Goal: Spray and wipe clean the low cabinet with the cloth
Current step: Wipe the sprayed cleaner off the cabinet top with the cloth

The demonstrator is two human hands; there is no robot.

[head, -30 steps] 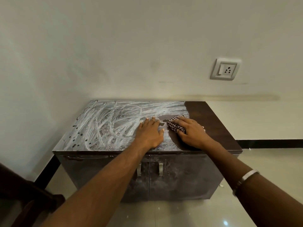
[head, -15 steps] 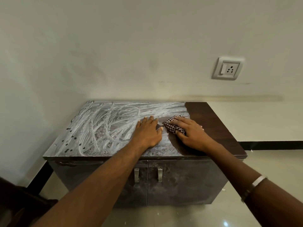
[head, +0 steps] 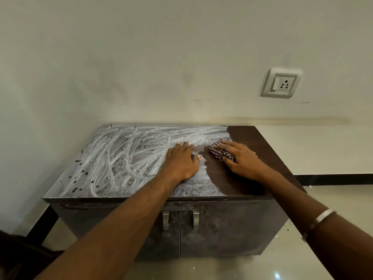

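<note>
Nearest the camera, two bare forearms reached forward over the front edge of the cabinet (head: 228, 227), whose two doors with metal handles (head: 165, 220) faced the person. On the top, the left hand (head: 181, 162) lay flat with straight fingers, pressing on the foamy part and holding nothing. Just beside it, to the right, the right hand (head: 240, 160) pressed the checkered cloth (head: 219, 151) down on the surface; its fingers lay over the cloth and seemed only a little bent. The two hands were close but apart, with a narrow strip of wiped wood between them.

The important relation was this: the white foam (head: 125, 158) covered everything to the left of the cloth, along the long axis of the top, while the dark strip (head: 254, 142) on the right was already clean. So the cloth stood at the border, and I judge the next wipes had to go leftward, where the left hand lay in the way. Behind, a socket (head: 281, 83) sat on the wall.
</note>
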